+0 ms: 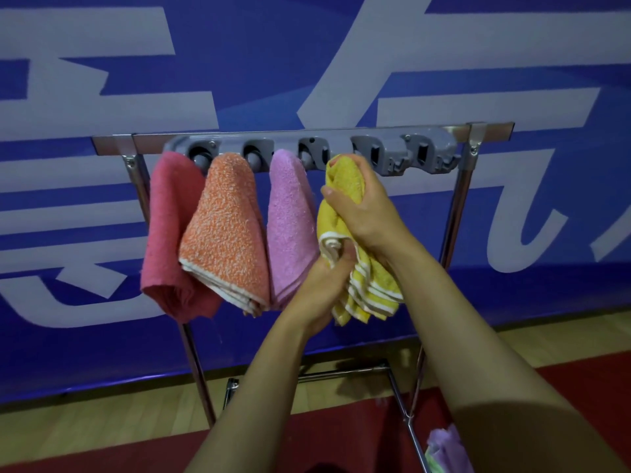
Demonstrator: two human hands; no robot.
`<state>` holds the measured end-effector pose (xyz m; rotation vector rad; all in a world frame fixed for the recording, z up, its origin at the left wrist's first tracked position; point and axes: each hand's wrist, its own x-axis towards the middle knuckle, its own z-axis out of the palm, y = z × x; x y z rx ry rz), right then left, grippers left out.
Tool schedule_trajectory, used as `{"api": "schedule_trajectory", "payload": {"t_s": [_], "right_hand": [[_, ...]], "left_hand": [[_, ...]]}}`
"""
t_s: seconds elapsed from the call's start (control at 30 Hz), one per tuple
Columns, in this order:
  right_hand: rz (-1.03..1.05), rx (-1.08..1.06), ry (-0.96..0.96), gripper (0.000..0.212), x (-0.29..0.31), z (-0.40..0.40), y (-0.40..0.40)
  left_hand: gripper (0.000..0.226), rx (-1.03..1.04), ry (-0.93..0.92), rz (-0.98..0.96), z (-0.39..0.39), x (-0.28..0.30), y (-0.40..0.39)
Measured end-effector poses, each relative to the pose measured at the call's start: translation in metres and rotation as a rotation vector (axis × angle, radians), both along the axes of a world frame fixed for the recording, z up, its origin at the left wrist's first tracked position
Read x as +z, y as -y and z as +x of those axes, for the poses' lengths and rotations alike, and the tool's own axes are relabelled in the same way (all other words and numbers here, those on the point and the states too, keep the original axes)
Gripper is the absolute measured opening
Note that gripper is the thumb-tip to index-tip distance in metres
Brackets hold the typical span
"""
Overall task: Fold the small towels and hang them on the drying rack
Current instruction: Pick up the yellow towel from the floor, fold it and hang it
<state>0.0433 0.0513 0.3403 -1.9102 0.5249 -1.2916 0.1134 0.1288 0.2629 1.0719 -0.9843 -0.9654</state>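
A grey clip holder (392,148) runs along the top bar of the metal drying rack (457,213). From its left slots hang a red towel (167,233), an orange towel (225,233) and a pink towel (288,220). My right hand (362,206) grips the upper part of a yellow towel (345,179) with white stripes and holds it up against the holder's fourth slot. My left hand (324,285) grips the same towel lower down, at its folded hem. Whether the yellow towel is caught in the slot is hidden by my right hand.
A blue banner (341,63) with large white characters stands right behind the rack. The rack's lower bars (341,372) stand on wood and red flooring. A few more towels (444,448), lilac and pale green, lie at the bottom right edge.
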Motion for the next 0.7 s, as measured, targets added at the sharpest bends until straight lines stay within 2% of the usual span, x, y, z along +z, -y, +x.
{"api": "schedule_trajectory", "payload": {"t_s": [0.07, 0.17, 0.37, 0.53, 0.6, 0.7], "right_hand": [[0.01, -0.016, 0.014, 0.026, -0.001, 0.002, -0.001], [0.0, -0.084, 0.031, 0.025, -0.003, 0.008, -0.001], [-0.028, -0.18, 0.041, 0.018, -0.004, 0.015, 0.001], [-0.025, -0.203, 0.072, 0.02, -0.009, 0.02, -0.004], [-0.002, -0.185, 0.084, 0.03, -0.013, 0.019, -0.008], [0.053, -0.168, 0.083, 0.069, -0.017, 0.016, -0.012]], "left_hand": [[0.055, 0.041, -0.122, 0.066, -0.002, -0.013, 0.005], [0.038, 0.132, -0.103, 0.195, -0.004, -0.015, 0.011], [0.052, 0.144, -0.067, 0.159, -0.001, -0.01, 0.018], [0.055, 0.084, -0.168, 0.222, 0.001, -0.013, 0.008], [0.058, 0.051, -0.235, 0.22, 0.003, -0.016, 0.001], [0.065, -0.115, -0.346, 0.174, 0.005, -0.023, -0.007]]}}
